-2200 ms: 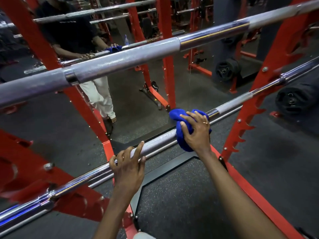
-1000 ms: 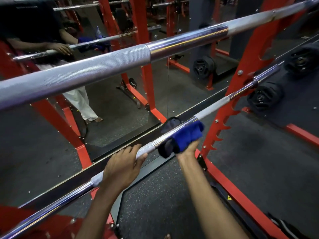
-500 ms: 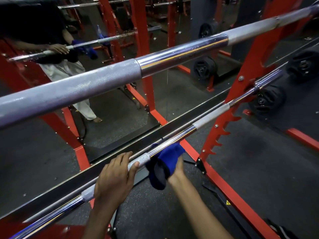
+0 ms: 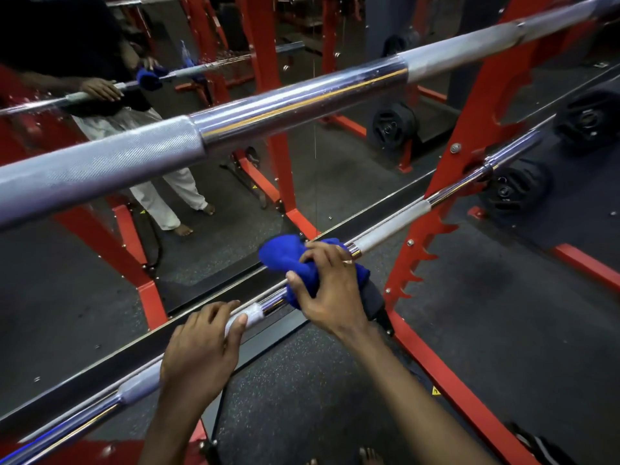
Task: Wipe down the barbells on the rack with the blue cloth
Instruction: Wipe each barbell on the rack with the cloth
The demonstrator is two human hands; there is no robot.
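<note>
The lower barbell [image 4: 392, 233] runs diagonally from lower left to upper right across the red rack [image 4: 432, 226]. My right hand [image 4: 330, 290] presses the blue cloth [image 4: 285, 256] over the bar's smooth chrome middle, with the cloth wrapped around the bar. My left hand [image 4: 201, 350] grips the knurled section just left of it, thumb on top. A second, thicker barbell [image 4: 268, 105] crosses the view higher up, close to the camera.
A wall mirror [image 4: 201, 182] behind the rack reflects a person, the bar and the cloth. Black weight plates [image 4: 513, 189] hang at the right. Red base rails [image 4: 446, 374] lie on the dark rubber floor. Bare toes [image 4: 369, 454] show at the bottom edge.
My right hand came from under the bar to on top of it, with the cloth wrapped over the chrome section. My left hand stays on the knurling.
</note>
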